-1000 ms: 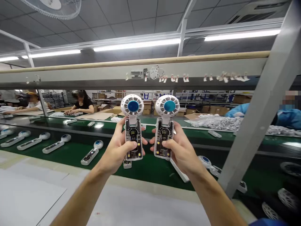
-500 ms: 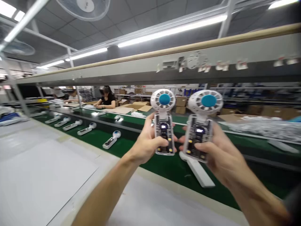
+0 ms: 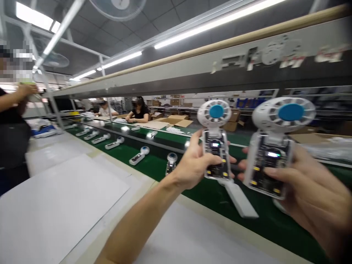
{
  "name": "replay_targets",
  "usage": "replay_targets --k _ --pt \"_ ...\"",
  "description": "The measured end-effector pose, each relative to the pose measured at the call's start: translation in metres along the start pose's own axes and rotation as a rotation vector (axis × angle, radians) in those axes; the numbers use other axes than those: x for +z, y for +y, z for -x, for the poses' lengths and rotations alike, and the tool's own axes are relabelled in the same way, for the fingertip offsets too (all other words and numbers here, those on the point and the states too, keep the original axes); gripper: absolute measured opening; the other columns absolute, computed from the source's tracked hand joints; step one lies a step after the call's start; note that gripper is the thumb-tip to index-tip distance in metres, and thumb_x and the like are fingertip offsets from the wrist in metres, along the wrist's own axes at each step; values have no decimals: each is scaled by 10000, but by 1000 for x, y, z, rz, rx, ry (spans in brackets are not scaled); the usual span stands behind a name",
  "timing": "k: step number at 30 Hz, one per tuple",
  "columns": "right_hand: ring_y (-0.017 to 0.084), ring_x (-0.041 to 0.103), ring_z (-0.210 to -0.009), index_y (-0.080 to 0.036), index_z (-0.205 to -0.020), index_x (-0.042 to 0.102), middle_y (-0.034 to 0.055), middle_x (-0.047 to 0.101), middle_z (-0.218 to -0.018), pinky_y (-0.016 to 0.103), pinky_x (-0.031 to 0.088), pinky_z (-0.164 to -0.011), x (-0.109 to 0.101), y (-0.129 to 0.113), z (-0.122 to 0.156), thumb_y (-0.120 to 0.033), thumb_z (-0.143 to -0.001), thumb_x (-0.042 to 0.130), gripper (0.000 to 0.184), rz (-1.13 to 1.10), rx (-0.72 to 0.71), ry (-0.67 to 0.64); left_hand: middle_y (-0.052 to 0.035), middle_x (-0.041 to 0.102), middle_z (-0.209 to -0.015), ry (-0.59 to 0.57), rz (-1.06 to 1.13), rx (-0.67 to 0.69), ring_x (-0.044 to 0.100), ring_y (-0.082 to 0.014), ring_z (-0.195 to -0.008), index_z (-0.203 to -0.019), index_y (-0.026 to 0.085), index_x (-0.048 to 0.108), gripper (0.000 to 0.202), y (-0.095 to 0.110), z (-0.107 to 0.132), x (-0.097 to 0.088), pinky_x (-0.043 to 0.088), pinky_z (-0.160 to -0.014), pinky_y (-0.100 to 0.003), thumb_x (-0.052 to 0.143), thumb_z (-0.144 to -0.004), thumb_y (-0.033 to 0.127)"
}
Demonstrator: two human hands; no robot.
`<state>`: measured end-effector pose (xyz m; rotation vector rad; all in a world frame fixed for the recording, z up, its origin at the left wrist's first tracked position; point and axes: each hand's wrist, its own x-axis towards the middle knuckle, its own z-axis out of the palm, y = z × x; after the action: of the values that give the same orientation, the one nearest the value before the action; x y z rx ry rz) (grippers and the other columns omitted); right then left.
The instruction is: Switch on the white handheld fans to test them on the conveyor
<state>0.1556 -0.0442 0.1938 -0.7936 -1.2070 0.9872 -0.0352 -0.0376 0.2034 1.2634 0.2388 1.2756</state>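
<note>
Two white handheld fans are held upright above the green belt, each with a blue hub and an open-fronted handle showing a circuit board and a lit display. My left hand (image 3: 195,159) is closed round the left handheld fan (image 3: 216,143), its thumb lying across the board. In my right hand (image 3: 310,183), the right handheld fan (image 3: 271,146) is gripped the same way and looms closer to the camera. Below and between them a white fan (image 3: 242,200) lies on the belt. Another fan (image 3: 171,163) rests on the belt behind my left wrist.
Several more fans (image 3: 139,156) lie spaced along the green conveyor belt (image 3: 154,167). White sheets (image 3: 66,205) cover the bench at left. A person (image 3: 13,117) stands at far left; others (image 3: 139,112) sit across the line. A long beam (image 3: 170,79) runs overhead, with cardboard boxes (image 3: 176,119) beyond.
The view has swung left, bringing a standing person into sight. My right hand with its fan has come closer to the camera and farther from the left one. Both displays look different.
</note>
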Motion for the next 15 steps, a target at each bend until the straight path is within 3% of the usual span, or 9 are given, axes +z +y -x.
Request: replay_targets --k 4,9,15 --pt "220 755 -719 -300 -1163 539 21 744 -938 338 642 -600 8 -13 9 -256 -666 740 538 -46 19 -110 -49 653 -1049 78 -27 -18 699 -168 -689 -1261 230 381 635 -1 1 3 604 -596 -317 700 -722 121" --pt "177 730 -730 -295 -1284 455 8 710 -1049 344 649 -658 1 -11 10 -218 -746 692 593 -57 32 -168 -32 675 -985 45 -42 -26 710 -184 -638 -1324 242 321 678 -7 2 4 600 -594 -331 681 -760 136" --pt "215 731 -829 -336 -1353 397 3 703 -1036 360 642 -676 -1 -4 7 -206 -738 729 711 -142 -39 -153 -27 665 -981 18 -65 -20 711 -191 -631 -1344 254 290 723 -9 2 5 597 -585 -330 707 -760 166"
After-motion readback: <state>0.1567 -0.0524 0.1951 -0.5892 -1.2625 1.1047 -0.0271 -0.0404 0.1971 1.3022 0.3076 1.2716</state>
